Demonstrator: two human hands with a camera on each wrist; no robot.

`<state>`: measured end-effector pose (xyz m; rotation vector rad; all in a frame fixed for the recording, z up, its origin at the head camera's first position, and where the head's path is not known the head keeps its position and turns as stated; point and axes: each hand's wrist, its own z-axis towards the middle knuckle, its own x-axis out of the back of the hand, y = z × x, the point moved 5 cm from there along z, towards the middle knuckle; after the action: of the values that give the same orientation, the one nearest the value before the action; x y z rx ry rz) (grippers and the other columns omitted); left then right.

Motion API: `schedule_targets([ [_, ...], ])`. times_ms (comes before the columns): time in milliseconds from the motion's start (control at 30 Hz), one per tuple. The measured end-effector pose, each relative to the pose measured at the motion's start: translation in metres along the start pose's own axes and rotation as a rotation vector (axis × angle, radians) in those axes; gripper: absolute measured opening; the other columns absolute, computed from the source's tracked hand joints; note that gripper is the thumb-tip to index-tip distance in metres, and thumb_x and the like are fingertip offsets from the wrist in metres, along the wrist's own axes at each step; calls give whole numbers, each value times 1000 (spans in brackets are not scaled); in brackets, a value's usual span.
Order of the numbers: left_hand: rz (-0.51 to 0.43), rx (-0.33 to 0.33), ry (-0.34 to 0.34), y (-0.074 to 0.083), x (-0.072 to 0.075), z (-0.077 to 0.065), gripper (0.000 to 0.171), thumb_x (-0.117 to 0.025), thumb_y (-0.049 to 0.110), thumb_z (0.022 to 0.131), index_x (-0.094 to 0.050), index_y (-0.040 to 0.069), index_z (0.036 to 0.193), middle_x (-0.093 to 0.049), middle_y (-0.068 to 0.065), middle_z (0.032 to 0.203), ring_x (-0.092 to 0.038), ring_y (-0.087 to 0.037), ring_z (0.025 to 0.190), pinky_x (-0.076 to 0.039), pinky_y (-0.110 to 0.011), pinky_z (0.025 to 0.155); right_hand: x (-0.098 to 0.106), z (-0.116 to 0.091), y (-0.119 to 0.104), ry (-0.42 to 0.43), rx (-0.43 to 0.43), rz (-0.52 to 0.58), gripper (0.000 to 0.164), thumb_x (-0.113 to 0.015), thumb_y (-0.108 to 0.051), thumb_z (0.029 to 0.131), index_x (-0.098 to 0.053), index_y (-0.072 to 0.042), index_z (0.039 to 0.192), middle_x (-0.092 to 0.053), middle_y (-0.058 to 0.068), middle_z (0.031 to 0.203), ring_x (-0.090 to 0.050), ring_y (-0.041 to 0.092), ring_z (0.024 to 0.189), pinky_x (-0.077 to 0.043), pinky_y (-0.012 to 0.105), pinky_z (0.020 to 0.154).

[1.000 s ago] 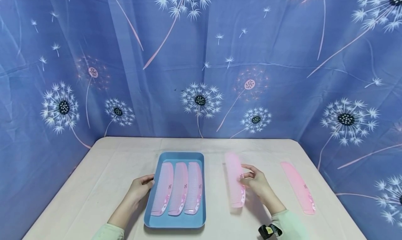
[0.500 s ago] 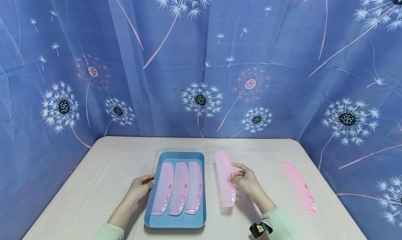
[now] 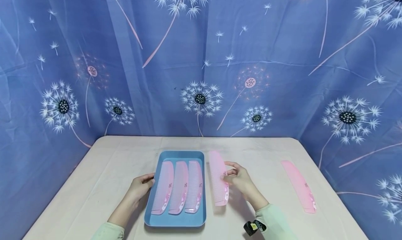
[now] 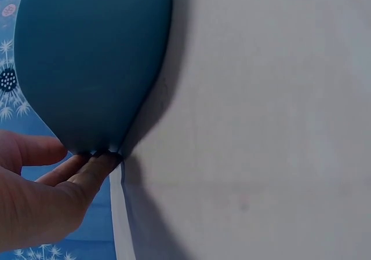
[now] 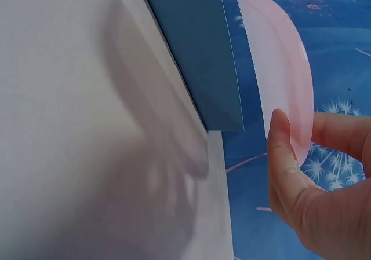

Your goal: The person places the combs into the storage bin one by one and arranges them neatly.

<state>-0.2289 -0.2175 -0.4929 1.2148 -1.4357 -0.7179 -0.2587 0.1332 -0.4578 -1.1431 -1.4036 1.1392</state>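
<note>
My right hand (image 3: 240, 180) pinches a translucent pink comb (image 3: 218, 179) by its curved spine, thumb on one face and fingers on the other. The comb is held above the table beside the tray's right edge, teeth toward the tray, its shadow falling on the cloth in the right wrist view. Inside the blue tray (image 3: 176, 222) three similar combs lie side by side: a left one (image 3: 163, 187), a middle one (image 3: 179, 187) and a right one (image 3: 194, 187). At the tray's left side, my left hand (image 3: 138, 189) holds the rim, with fingertips against the wall (image 4: 95, 98).
Another pink comb (image 3: 299, 187) lies on the cream-covered table (image 3: 260, 152) at the far right. Blue dandelion-print curtains (image 3: 201, 58) close off the back and both sides. A dark band with a buckle (image 3: 254, 227) is at my right wrist.
My right hand has moved left with the comb, from the gap between the tray and the lone comb to right beside the tray. The left hand and tray have stayed put.
</note>
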Motion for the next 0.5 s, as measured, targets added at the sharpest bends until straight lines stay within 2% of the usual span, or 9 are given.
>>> schedule_targets([
  [500, -4, -9, -1, 0, 1, 1, 38, -47, 4, 97, -49, -10, 133, -46, -32, 137, -43, -45, 127, -42, -51, 103, -25, 1, -1, -21, 12, 25, 58, -68, 10, 74, -51, 5, 130, -62, 14, 83, -60, 15, 68, -54, 23, 58],
])
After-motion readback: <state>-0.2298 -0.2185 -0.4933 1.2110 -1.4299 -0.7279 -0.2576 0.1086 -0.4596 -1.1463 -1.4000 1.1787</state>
